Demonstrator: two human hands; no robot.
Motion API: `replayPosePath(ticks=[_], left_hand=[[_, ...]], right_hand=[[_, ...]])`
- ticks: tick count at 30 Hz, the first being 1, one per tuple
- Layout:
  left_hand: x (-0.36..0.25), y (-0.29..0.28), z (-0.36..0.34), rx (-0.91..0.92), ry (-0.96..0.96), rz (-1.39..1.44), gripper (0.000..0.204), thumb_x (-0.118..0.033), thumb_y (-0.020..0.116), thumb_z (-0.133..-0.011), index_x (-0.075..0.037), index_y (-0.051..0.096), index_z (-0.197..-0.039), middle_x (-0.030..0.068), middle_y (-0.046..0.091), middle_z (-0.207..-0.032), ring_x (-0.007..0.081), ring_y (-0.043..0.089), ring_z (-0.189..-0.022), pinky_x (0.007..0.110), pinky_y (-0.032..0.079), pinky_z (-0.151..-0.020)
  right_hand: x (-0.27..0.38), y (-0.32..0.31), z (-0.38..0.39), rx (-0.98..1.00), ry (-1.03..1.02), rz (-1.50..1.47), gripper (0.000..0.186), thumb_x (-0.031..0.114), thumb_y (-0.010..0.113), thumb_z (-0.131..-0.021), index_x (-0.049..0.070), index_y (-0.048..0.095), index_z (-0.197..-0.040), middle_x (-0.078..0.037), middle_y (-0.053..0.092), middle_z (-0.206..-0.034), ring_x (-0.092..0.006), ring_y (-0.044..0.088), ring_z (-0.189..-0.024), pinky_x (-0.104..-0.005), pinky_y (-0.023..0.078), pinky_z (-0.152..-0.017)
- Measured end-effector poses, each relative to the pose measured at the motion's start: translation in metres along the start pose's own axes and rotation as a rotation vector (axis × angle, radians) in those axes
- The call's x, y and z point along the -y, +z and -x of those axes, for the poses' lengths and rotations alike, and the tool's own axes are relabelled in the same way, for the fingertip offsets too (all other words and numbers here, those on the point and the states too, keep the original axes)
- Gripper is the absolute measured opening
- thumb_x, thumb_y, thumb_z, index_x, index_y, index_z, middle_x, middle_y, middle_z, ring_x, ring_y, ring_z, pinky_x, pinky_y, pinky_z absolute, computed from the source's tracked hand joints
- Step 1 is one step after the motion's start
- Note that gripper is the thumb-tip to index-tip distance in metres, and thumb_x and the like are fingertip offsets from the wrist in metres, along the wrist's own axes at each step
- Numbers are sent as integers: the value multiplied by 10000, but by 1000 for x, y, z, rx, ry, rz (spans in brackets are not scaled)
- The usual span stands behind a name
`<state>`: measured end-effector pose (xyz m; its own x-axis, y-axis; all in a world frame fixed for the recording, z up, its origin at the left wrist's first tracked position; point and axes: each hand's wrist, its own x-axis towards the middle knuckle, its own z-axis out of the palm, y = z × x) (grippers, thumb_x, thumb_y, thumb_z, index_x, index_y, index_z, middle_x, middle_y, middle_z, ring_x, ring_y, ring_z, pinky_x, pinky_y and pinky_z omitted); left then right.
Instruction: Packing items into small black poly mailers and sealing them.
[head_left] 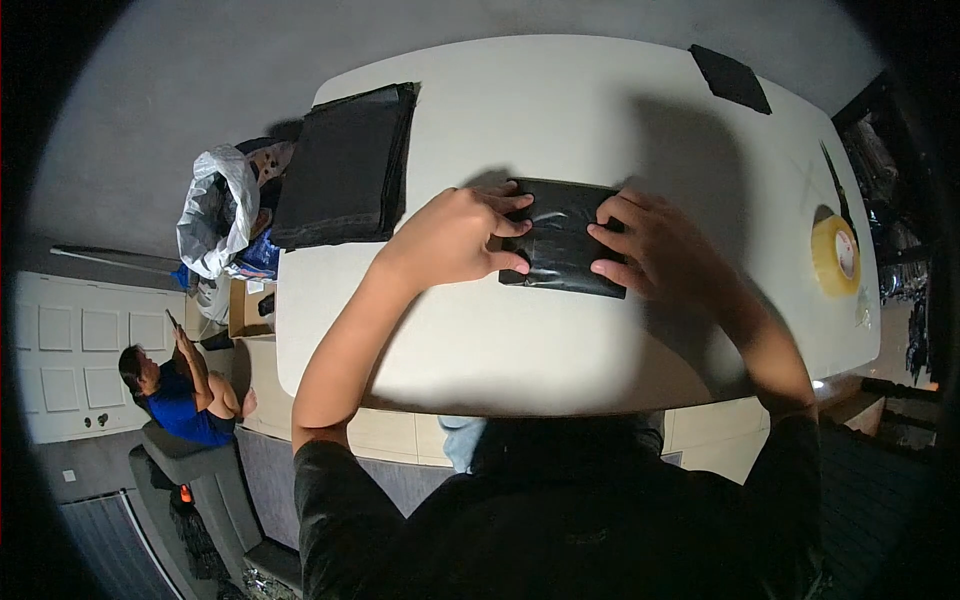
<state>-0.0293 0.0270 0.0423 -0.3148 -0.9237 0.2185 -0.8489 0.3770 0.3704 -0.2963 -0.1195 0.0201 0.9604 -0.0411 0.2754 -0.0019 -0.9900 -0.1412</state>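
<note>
A flat, rectangular black package [570,245] with a shiny, creased plastic surface lies on the white table [480,340]. My left hand [460,235] rests at its left side, fingers spread, with the fingertips on its top. From the right, my right hand [655,240] touches the opposite end, its fingers also apart and laid on the package. Neither hand is wrapped round it. To the left of my left hand sits a stack of flat black sheets [345,165] at the table's edge; whether they are bags or card I cannot tell.
A roll of clear yellowish tape [832,255] lies at the table's right side, near a thin dark tool [838,185]. One black piece [732,78] lies at the far right corner. Bags [218,205] stand beyond the left edge. A person [185,390] sits on a grey sofa [215,490].
</note>
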Motion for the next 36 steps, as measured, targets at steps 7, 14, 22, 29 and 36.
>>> replayPosePath(ticks=[7, 14, 22, 29, 36], left_hand=[[-23, 2, 4, 126, -131, -136, 372, -325, 830, -807, -11, 819, -1008, 144, 777, -1158, 312, 739, -1118, 408, 586, -1000], [-35, 4, 5, 98, -165, -162, 282, -281, 809, -835, -65, 830, -1016, 114, 796, -1098, 267, 781, -941, 373, 627, -855], [-25, 6, 5, -13, -95, -54, 214, -223, 812, -844, -48, 832, -966, 123, 795, -960, 293, 769, -827, 383, 625, -810], [-25, 11, 4, 17, -92, -65, 200, -206, 805, -842, -44, 829, -957, 128, 769, -977, 308, 743, -850, 412, 610, -815], [-26, 11, 1, 10, -70, -89, 307, -201, 781, -857, -74, 804, -1136, 159, 757, -987, 321, 730, -867, 415, 595, -837]], right_hand=[[11, -6, 2, 97, 72, -21, 545, 436, 763, -934, -49, 721, -1179, -125, 590, -1051, -264, 602, -1002, -405, 549, -868], [12, -5, 2, 180, 136, -20, 427, 392, 734, -965, 5, 743, -1145, -98, 605, -1027, -233, 613, -963, -372, 560, -817], [13, 6, 1, -42, 13, -5, 345, 302, 803, -904, 12, 757, -1084, -96, 600, -1157, -229, 614, -1030, -374, 573, -925], [8, 12, 5, -5, -1, -22, 313, 264, 784, -926, 1, 737, -1090, -114, 623, -1153, -243, 630, -1058, -380, 573, -942], [9, 6, 5, -26, 8, -57, 292, 274, 768, -946, 11, 737, -1068, -108, 635, -1102, -243, 633, -1034, -378, 574, -913]])
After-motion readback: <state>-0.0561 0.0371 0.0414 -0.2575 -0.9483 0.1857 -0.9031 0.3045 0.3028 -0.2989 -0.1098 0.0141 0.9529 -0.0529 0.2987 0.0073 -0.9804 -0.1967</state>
